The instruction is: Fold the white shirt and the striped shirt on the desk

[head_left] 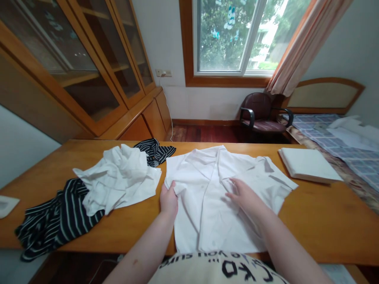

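Observation:
A white short-sleeved shirt (216,205) lies spread front side up on the table, its collar away from me and its hem near my body. The left side of the shirt is pinched by my left hand (169,200), thumb on top and fingers partly hidden under the cloth. Over the chest part, my right hand (244,196) rests with its fingers apart, touching the fabric near the front opening. The right sleeve (275,177) fans out with some folds. Left of the shirt, a crumpled white garment (118,177) lies partly over a black-and-white striped garment (63,213).
The wooden table (319,221) carries a folded white cloth stack (308,163) at the right and a white object (7,206) at the far left. Beyond it stand a glass-doored cabinet (118,83), an armchair (262,112) and a bed (334,130).

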Available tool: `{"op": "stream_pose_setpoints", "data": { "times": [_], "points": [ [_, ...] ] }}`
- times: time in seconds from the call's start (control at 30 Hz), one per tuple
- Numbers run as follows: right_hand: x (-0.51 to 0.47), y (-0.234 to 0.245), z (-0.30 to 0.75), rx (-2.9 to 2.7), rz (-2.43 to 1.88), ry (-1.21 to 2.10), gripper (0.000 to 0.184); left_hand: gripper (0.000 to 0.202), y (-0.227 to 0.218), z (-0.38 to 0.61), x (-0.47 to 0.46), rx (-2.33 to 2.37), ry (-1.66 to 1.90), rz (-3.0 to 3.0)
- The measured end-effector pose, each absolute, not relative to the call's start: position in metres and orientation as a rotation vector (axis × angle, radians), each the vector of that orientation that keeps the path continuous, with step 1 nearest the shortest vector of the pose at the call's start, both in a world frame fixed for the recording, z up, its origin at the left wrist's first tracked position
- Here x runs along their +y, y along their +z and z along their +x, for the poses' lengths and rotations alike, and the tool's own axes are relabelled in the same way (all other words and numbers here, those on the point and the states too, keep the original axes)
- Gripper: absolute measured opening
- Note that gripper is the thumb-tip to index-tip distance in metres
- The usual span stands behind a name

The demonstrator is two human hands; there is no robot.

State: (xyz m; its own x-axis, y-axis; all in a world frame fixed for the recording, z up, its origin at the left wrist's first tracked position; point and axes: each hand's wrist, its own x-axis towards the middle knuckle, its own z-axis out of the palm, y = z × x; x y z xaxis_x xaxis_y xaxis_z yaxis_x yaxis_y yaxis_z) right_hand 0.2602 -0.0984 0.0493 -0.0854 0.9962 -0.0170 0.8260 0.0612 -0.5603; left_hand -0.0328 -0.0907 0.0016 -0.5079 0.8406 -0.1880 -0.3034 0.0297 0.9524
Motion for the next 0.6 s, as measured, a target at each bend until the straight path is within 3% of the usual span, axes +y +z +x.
{"op": "stream_pose_setpoints", "data": {
  "times": [0.03,0.17,0.33,0.4,0.47,0.53,0.6],
  "points": [
    [-0.105,0.041,0.244,-2.073,-1.791,0.562,0.053,0.043,0.004,-0.034,-0.093,1.500,1.666,0.649],
    [-0.115,0.027,0.218,-2.015,-1.781,0.504,0.025,0.065,0.016,-0.029,-0.114,1.795,1.704,1.267],
    [-0.121,0.043,0.214,-1.777,-1.535,1.061,0.016,0.080,0.013,-0.001,-0.134,1.298,0.839,2.135],
    [-0.129,0.050,0.210,-1.719,-1.357,1.290,0.019,0.071,0.009,0.004,-0.132,1.298,0.663,2.208],
    [-0.136,0.055,0.209,-1.640,-1.231,1.441,0.022,0.042,0.009,0.001,-0.126,1.335,0.626,2.215],
    [-0.137,0.057,0.216,-1.523,-1.204,1.455,0.026,0.020,0.011,-0.005,-0.122,1.325,0.715,2.186],
    [-0.131,0.059,0.230,-1.386,-1.255,1.324,0.030,0.017,0.015,-0.013,-0.121,1.309,0.909,2.104]
  ]
}}
